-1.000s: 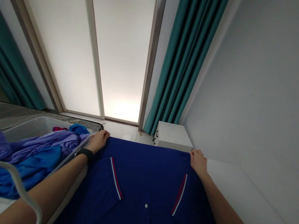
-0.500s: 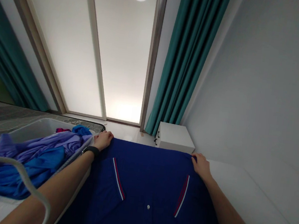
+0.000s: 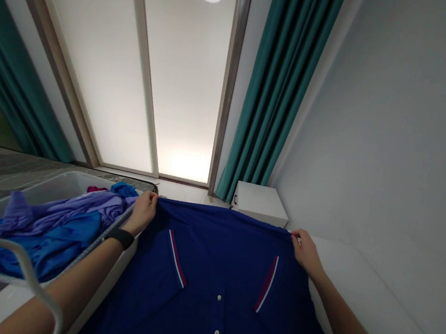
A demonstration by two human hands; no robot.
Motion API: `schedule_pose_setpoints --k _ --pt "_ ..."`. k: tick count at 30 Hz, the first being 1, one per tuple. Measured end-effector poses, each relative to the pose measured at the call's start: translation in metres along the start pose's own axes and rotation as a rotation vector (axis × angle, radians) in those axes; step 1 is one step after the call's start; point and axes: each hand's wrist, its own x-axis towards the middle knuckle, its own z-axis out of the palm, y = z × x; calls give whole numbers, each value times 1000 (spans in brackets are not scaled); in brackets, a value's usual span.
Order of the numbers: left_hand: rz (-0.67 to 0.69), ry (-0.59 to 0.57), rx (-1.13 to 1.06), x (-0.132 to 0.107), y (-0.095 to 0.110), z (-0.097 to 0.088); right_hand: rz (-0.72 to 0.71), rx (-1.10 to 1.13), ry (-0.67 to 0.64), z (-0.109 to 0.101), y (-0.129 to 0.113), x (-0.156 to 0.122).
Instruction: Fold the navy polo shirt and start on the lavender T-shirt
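Observation:
A navy blue polo shirt (image 3: 211,263) is spread out in front of me, with white buttons down its middle and two bands striped red and white. My left hand (image 3: 144,212) pinches its far left corner; a dark band circles that wrist. At the far right corner, my right hand (image 3: 305,248) grips the cloth between thumb and fingers. The far edge is drawn fairly straight between both hands. The shirt's near part runs out of the bottom of the view.
On the left, a pale laundry basket (image 3: 58,182) with a raised handle (image 3: 27,267) holds purple and blue clothes (image 3: 59,239). Beyond the shirt stands a small white cabinet (image 3: 261,201). Teal curtains (image 3: 284,93) flank frosted sliding doors (image 3: 188,87); a grey wall (image 3: 397,134) is at right.
My left hand has moved left and slightly up with its corner, my right hand a little to the right. The shirt's far edge is stretched wider and lifted slightly.

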Motion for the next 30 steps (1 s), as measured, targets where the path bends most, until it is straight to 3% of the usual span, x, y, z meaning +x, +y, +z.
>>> schedule_pose_setpoints --k 6,9,13,18,25,30 --pt "48 1 -13 -40 -16 -16 -112 143 -47 -17 11 -40" --pt "175 -55 139 -56 -26 -18 -188 80 -98 -21 14 -52" --pt "235 -129 273 -66 -35 -17 -220 -46 -132 -21 11 -55" --pt "250 -169 181 -52 -29 -15 -127 -175 -177 -22 0 -42" --pt "73 -225 80 -17 -5 -7 258 -263 -231 -13 -9 -6" --pt "-33 -232 91 11 -4 7 390 -293 -268 -5 -8 20"
